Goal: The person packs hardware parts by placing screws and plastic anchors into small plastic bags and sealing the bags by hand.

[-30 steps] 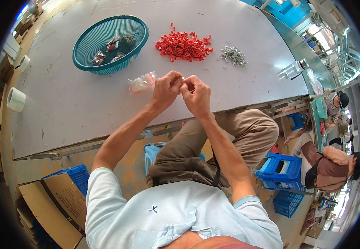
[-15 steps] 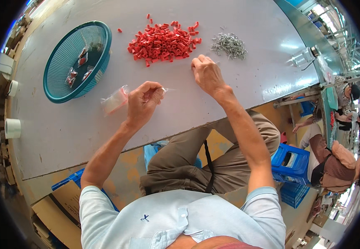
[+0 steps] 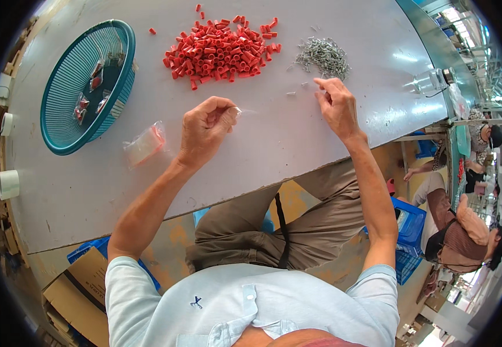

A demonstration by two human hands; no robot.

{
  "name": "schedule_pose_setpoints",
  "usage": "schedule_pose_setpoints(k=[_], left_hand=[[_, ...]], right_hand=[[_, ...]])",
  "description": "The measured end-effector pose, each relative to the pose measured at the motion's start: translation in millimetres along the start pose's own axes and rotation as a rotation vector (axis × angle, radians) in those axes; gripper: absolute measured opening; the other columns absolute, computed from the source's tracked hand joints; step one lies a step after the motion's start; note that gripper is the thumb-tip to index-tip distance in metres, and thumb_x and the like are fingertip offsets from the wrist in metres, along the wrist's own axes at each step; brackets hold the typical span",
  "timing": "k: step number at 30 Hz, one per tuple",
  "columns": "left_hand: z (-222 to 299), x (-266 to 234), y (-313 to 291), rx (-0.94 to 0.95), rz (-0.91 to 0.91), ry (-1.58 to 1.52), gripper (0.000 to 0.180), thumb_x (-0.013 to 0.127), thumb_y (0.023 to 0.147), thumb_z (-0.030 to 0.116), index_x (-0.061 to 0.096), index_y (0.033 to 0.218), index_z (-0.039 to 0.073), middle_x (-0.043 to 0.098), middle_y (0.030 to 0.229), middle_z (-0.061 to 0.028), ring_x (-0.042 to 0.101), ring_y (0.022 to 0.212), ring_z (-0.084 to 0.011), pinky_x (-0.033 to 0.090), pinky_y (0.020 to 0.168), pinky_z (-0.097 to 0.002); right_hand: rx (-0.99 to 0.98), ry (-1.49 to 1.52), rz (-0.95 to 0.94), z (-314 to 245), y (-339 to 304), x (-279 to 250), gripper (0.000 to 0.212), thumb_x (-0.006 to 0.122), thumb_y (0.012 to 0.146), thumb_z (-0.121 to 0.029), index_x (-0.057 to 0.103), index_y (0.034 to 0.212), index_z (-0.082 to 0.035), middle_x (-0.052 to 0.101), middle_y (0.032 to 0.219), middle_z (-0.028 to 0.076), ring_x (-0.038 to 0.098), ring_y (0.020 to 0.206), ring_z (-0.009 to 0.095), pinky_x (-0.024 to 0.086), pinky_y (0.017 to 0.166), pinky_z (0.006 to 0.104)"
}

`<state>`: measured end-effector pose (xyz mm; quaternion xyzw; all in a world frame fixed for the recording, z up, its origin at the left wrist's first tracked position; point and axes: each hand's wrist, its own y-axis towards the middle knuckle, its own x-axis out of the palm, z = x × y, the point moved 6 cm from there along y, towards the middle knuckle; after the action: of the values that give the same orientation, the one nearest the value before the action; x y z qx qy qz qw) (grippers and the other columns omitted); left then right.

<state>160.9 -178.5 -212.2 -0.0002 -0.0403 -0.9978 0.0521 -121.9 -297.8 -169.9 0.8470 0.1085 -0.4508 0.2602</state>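
Between the thumb and fingers of my left hand (image 3: 207, 128) is pinched a small clear plastic bag (image 3: 244, 111), held over the table. At the near side of a pile of small silver screws (image 3: 323, 56) is my right hand (image 3: 337, 107). Its index finger and thumb are apart, and nothing shows between them. A couple of loose screws (image 3: 291, 93) lie left of its fingertips. Left of the screws spreads a heap of red plastic sleeves (image 3: 219, 51). A stack of clear bags with a red edge (image 3: 145, 144) rests beside my left wrist.
A teal plastic basket (image 3: 125, 87) holding several small filled bags stands at the left. Tape rolls (image 3: 8, 184) sit along the table's left edge. A clear jar-like object (image 3: 430, 81) lies at the right. Beyond the table, a co-worker (image 3: 465, 231) sits near blue crates (image 3: 408, 231).
My right hand has moved right, from beside the red sleeves to the screw pile. My left hand still holds the bag and has shifted slightly away from the bag stack.
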Motion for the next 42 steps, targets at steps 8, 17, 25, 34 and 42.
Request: schedule_pose_setpoints(k=[8, 17, 25, 34, 42], left_hand=[[3, 0, 1, -0.024, -0.015, -0.009, 0.007, 0.068, 0.103, 0.005, 0.070, 0.107, 0.000, 0.069, 0.085, -0.0025, 0.065, 0.076, -0.0068, 0.055, 0.067, -0.0231], [3, -1, 3, -0.024, 0.044, -0.006, 0.006, 0.068, 0.103, 0.004, 0.070, 0.106, -0.001, 0.068, 0.083, -0.0023, 0.063, 0.074, -0.0065, 0.054, 0.065, -0.0225], [4, -2, 3, 0.016, 0.041, 0.031, 0.006, 0.067, 0.103, 0.003, 0.069, 0.105, -0.002, 0.068, 0.083, -0.0024, 0.063, 0.074, -0.0068, 0.054, 0.065, -0.0226], [0, -10, 5, 0.005, 0.117, 0.047, 0.006, 0.068, 0.102, 0.004, 0.070, 0.104, -0.001, 0.069, 0.084, -0.0023, 0.064, 0.074, -0.0067, 0.054, 0.065, -0.0229], [15, -7, 9, 0.154, 0.205, 0.239, 0.007, 0.076, 0.095, 0.004, 0.074, 0.099, -0.001, 0.073, 0.082, -0.0016, 0.065, 0.073, -0.0047, 0.054, 0.066, -0.0228]], right_hand=[[-0.177, -0.242, -0.172, -10, 35, 31, 0.004, 0.070, 0.095, -0.004, 0.068, 0.098, -0.001, 0.070, 0.105, 0.013, 0.071, 0.082, 0.031, 0.058, 0.072, 0.0424], [-0.138, 0.190, -0.159, -53, 41, 39, 0.012, 0.069, 0.095, -0.002, 0.073, 0.106, 0.000, 0.074, 0.099, 0.015, 0.073, 0.084, 0.028, 0.059, 0.076, 0.0380], [-0.128, 0.063, -0.228, -76, 43, 61, 0.009, 0.070, 0.093, -0.003, 0.073, 0.100, 0.000, 0.070, 0.090, 0.016, 0.072, 0.081, 0.033, 0.060, 0.076, 0.0418], [-0.287, -0.218, -0.300, -104, 39, 88, 0.012, 0.065, 0.084, -0.009, 0.061, 0.082, 0.002, 0.066, 0.083, 0.019, 0.070, 0.074, 0.040, 0.060, 0.068, 0.0447], [0.207, 0.489, -0.180, -97, 10, 67, 0.006, 0.072, 0.087, -0.005, 0.072, 0.089, 0.002, 0.072, 0.076, 0.010, 0.072, 0.068, 0.015, 0.059, 0.063, 0.0325]])
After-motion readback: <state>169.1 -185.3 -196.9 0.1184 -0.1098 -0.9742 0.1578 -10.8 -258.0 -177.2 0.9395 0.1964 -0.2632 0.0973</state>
